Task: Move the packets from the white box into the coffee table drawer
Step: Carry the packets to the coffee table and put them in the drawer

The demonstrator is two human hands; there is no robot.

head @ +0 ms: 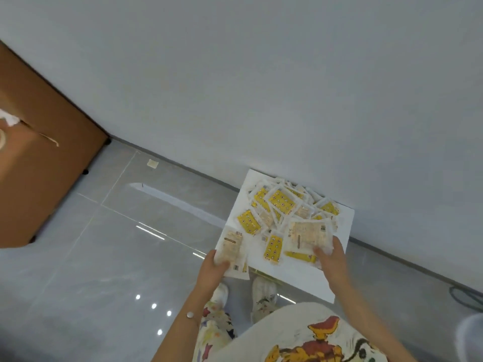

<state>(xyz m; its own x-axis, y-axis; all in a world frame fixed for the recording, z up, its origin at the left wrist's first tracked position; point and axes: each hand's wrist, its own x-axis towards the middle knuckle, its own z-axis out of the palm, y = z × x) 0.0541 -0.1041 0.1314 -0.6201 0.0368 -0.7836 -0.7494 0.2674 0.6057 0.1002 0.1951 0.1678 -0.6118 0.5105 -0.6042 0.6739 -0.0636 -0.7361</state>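
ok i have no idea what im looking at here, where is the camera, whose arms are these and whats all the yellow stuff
There is one picture, taken by a wide-angle camera worn on a person's head, looking down past their own body, so the room looks tilted. No machine is involved: the two arms are that person's. The left hand grips a pale packet with its fingers. The right hand holds another pale packet. Both are over a white box, which holds a loose heap of yellow and pale packets. Below are a shiny grey tiled floor and the person's white shoes. At the left is brown furniture, and behind is a plain wall.
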